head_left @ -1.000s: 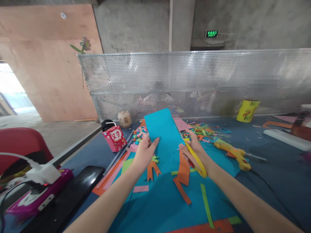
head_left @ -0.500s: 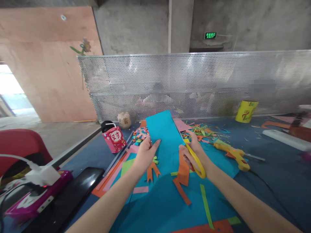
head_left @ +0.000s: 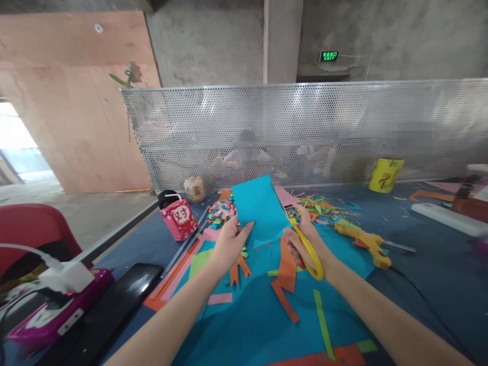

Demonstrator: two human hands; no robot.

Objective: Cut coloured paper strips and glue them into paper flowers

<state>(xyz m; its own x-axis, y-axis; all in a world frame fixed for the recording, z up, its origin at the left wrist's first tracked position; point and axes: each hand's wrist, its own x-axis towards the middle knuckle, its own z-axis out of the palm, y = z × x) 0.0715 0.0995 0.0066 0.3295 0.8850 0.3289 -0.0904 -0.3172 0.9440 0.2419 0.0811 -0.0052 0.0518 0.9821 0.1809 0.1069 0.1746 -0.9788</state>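
Observation:
My left hand pinches the left edge of a raised piece of blue paper, thumb in front. On the right, my right hand is closed around yellow-handled scissors at the paper's right edge. Their blades are mostly hidden, so I cannot tell how far they are spread. Under both hands lies a large blue sheet. Orange paper strips, a green strip and a pink strip rest on it. A small ribbon-like orange and green paper piece lies beside my left hand.
A yellow glue gun with a cord lies right. Paper scraps are heaped behind my right hand. Left are a pink drink carton, a black phone and a purple power strip. A perforated metal screen borders the back.
The raised blue paper has shifted slightly right, and its lower edge now shows apart from the big sheet beneath. Both hands stay in nearly the same place.

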